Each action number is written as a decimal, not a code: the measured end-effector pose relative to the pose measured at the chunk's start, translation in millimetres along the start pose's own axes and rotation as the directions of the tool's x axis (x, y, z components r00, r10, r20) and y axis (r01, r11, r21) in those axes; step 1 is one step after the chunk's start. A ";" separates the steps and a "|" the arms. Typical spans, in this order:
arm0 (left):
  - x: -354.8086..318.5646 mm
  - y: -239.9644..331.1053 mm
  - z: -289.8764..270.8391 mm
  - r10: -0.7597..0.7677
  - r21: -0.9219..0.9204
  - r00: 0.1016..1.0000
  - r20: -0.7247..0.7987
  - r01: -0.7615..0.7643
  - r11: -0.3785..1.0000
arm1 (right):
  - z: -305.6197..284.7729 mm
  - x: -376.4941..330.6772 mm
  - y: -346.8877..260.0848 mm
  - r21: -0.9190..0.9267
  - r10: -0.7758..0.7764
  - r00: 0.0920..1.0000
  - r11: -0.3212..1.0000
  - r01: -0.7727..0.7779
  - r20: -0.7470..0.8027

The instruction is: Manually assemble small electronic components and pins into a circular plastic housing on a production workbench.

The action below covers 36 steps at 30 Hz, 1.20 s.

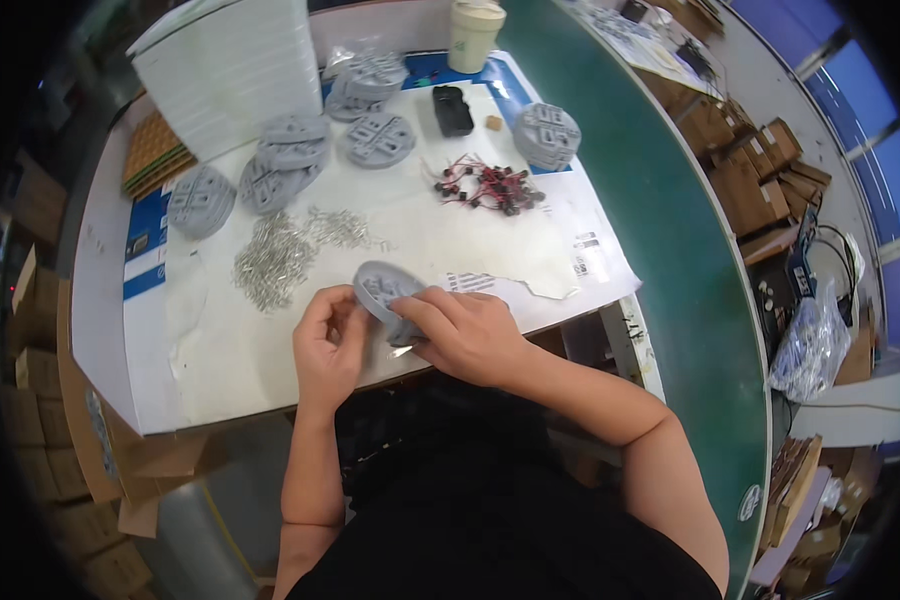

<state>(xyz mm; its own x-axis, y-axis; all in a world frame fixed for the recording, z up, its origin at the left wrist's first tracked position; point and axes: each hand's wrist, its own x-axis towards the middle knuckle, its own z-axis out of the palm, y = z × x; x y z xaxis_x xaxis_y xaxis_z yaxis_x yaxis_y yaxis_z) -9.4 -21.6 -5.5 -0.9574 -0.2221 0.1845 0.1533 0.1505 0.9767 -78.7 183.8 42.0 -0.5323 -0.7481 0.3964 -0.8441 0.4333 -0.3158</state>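
Note:
A round grey plastic housing (375, 281) with a raised rim and moulded details inside is tilted up over the table's near edge. Its right side is gripped by my right hand (475, 338), the thumb and fingers wrapped over the rim. At the housing's left edge, my left hand (328, 345) is closed with thumb and fingertips together; whatever lies between them is too small to make out. A shiny metal bit (401, 351) shows below the housing, by my right fingers. Beyond my left hand lies a pile of small silvery metal parts (275, 260), with a thinner scatter beside it.
Stacked grey housings (292, 145) stand at the back left, another stack (547, 136) at the right. Black-and-red wired components (490, 187) lie in a heap, near a black tray (453, 111). A lidded cup (476, 35) and white box (230, 75) stand behind.

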 end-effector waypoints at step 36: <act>-5.9 18.0 -22.8 0.181 0.342 0.980 -0.081 -0.143 0.929 | -108.3 30.3 228.0 0.119 0.433 0.830 0.900 -0.419 -0.352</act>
<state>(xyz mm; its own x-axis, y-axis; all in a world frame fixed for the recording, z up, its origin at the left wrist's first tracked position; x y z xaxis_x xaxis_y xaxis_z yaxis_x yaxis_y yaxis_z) 4.7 -39.5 13.5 -0.8908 -0.2685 0.3667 0.1958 0.5015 0.8427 -294.2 314.4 75.4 -0.8296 -0.2568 0.4958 -0.5295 0.6435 -0.5528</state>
